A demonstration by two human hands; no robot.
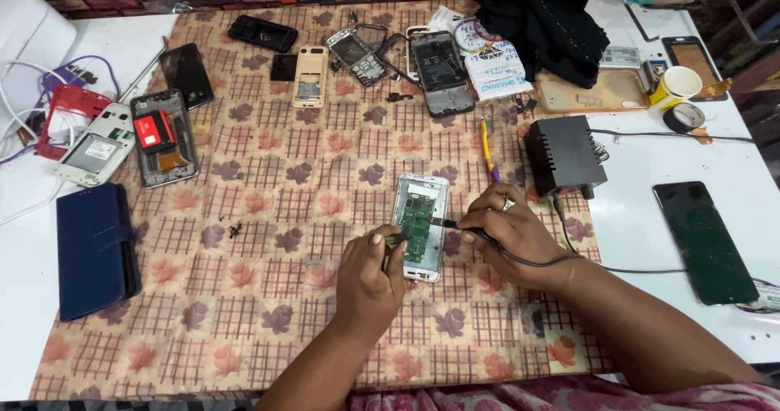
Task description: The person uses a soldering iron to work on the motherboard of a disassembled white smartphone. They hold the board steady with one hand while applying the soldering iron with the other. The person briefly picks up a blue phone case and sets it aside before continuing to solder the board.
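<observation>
Opened white phone (420, 226), lower centre of the frame, is steadied by the left hand (372, 277), fingers curled around a small tool; the right hand (512, 232) pinches a corded soldering iron (449, 223) against its circuit board.

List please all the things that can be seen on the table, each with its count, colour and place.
opened phone: 1, white frame with green board, centre, under both hands
soldering iron: 1, dark, in the right hand, tip on the board
black box: 1, right of centre, cable leads towards the right hand
cloth: 1, checked with leaf pattern, covers the table
blue case: 1, left edge
phones and phone parts: many, mixed colours, upper left and top
black phone: 1, far right
paper cup: 1, yellow and white, upper right
black fabric: 1, top
left hand: holds a thin green tool at the board
right hand: holds the soldering iron
</observation>
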